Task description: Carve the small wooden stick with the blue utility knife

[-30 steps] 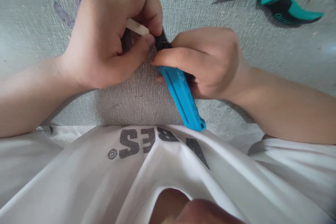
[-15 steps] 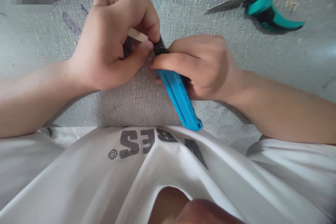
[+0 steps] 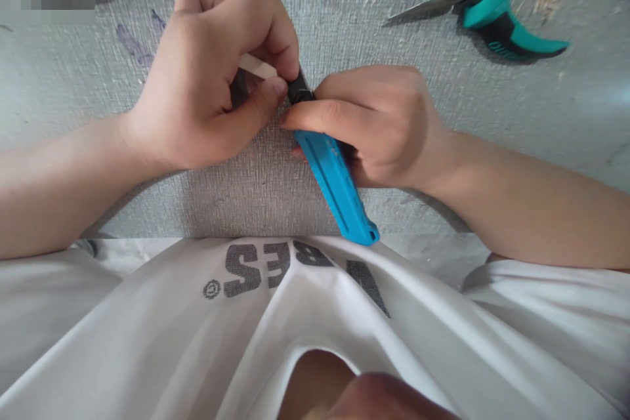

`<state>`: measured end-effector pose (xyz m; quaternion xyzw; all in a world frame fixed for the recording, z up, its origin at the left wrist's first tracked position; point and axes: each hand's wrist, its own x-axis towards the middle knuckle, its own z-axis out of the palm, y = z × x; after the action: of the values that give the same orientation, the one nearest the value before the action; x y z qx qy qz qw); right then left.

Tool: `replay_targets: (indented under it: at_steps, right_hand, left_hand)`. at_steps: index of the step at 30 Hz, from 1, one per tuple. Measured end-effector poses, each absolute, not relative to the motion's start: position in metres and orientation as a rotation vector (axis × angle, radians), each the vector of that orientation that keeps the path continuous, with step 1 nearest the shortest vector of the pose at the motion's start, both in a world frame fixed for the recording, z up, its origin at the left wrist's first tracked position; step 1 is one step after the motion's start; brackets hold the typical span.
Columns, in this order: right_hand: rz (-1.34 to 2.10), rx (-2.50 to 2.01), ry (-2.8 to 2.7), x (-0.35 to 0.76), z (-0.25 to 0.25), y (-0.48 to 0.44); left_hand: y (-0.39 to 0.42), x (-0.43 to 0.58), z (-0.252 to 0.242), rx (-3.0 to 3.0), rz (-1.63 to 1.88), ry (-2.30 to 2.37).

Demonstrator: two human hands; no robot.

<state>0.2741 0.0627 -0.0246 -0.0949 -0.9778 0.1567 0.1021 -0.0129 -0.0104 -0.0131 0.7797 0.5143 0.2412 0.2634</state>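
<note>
Over table [image 3: 236, 203]: left hand [image 3: 209, 72] arched, fingertips pinched; right hand [image 3: 381, 118] wrapping blue tool [image 3: 335, 187].

Light is soft and rather dim, with pale glare at the counter's [image 3: 344, 20] right edge. Diffuse shadows lie below the hands [image 3: 191, 85] and under the pliers [image 3: 506, 33]. Coarse pixels mask the upper left; the lower right corner smears.

We are wearing a white shirt [image 3: 147, 341] with dark block letters [image 3: 241, 269] and a small round emblem [image 3: 211, 289]; our forearms [image 3: 59, 177] are showing bare.
</note>
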Motion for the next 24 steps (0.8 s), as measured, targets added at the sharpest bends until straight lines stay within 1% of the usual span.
replay_targets:
  at_steps: [3, 11, 20, 24]
  right_hand:
    - [0.478, -0.282, -2.900, 0.2743, -0.0236, 0.0633]
    - [0.371, -0.245, -2.766, 0.2699, -0.0214, 0.0619]
    - [0.398, -0.252, -2.794, 0.2711, -0.0226, 0.0621]
    - [0.344, -0.248, -2.776, 0.2702, -0.0231, 0.0621]
  left_hand:
    - [-0.0100, -0.0118, -0.0129, 2.095, 0.618, 1.396]
    - [-0.0091, -0.0089, -0.0109, 2.104, 0.645, 1.394]
    - [-0.0095, -0.0070, -0.0063, 2.104, 0.628, 1.402]
    - [-0.0094, -0.0070, -0.0046, 2.101, 0.624, 1.408]
